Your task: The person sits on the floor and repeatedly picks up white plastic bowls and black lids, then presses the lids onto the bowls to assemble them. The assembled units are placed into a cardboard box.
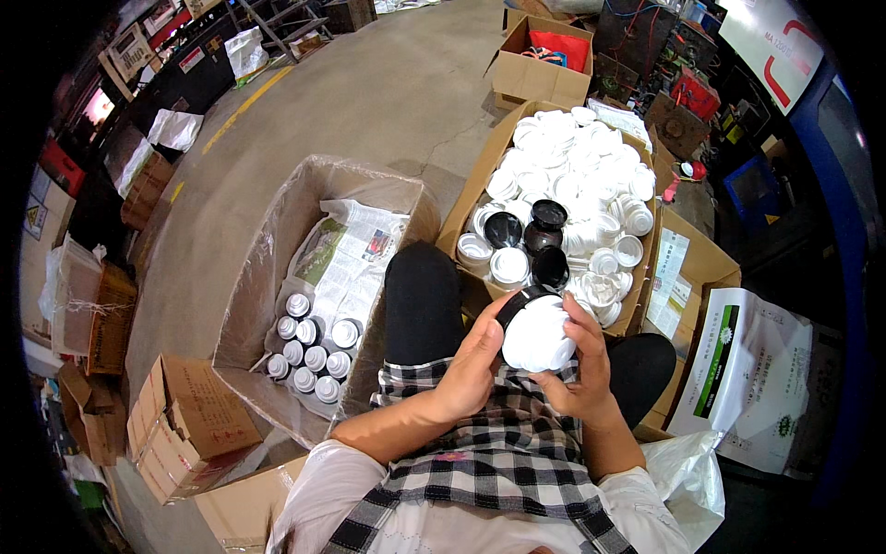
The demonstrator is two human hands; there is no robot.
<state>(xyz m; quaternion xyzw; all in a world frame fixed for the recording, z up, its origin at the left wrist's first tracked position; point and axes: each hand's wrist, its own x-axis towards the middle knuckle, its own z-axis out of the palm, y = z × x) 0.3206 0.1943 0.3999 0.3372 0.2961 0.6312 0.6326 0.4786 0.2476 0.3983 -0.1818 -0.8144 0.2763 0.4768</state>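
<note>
Above my lap, both hands hold a round white plastic cap (539, 338) with a black ring (522, 303) along its upper left edge. My left hand (472, 366) closes round the left side, at the black ring. Fingers and thumb of my right hand (585, 364) grip the right side of the white part. Just beyond my hands, a carton (482, 182) is heaped with white plastic caps (572, 166), with several black caps (548, 216) among them near its front. Whether the black ring is joined to the white cap, I cannot tell.
At my left, a plastic-lined carton (254, 263) holds newspaper (355, 242) and several white-topped pieces (314, 358) in rows. A closed carton (197, 420) stands farther left. On the right are an open carton (706, 254) and a white printed box (752, 369). Machinery lines the right side.
</note>
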